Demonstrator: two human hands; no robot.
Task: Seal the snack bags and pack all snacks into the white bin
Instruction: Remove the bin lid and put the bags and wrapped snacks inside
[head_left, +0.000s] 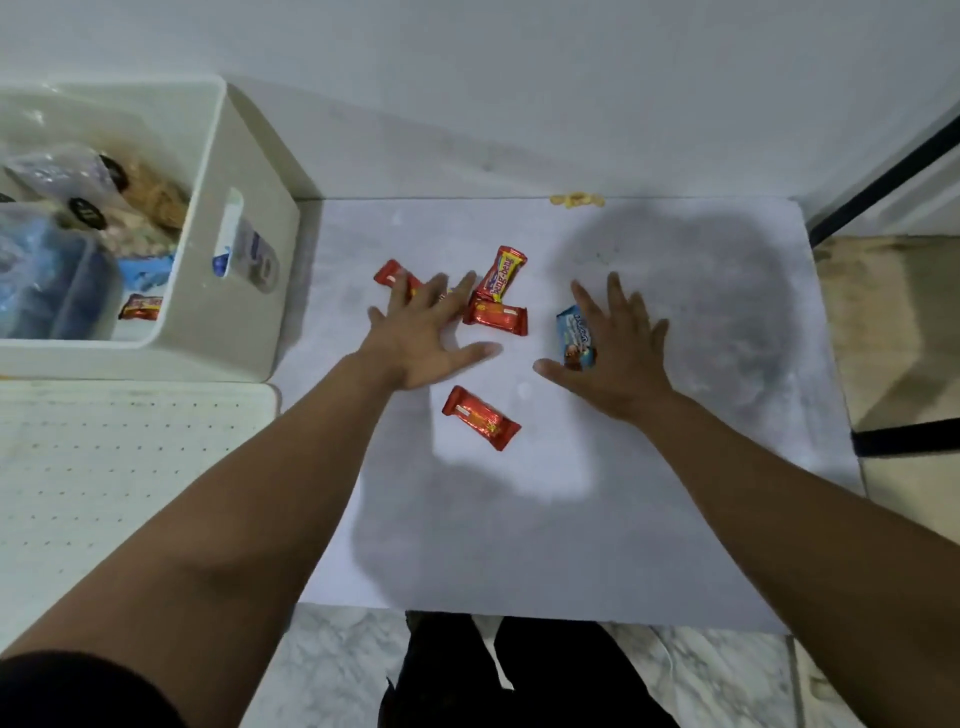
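Five small snacks lie on the white table (649, 519), set against a pale wall. Left hand (421, 338), fingers spread wide, lies over a red wrapper (390, 273); right hand (618, 353), also spread, seems to rest on a blue packet (571, 338). At far left, the white bin (249, 208) holds bagged snacks.

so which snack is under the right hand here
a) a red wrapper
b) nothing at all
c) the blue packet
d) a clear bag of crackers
c: the right hand lies with spread fingers over the blue packet on the white mat, while the red wrappers sit nearer the left hand.
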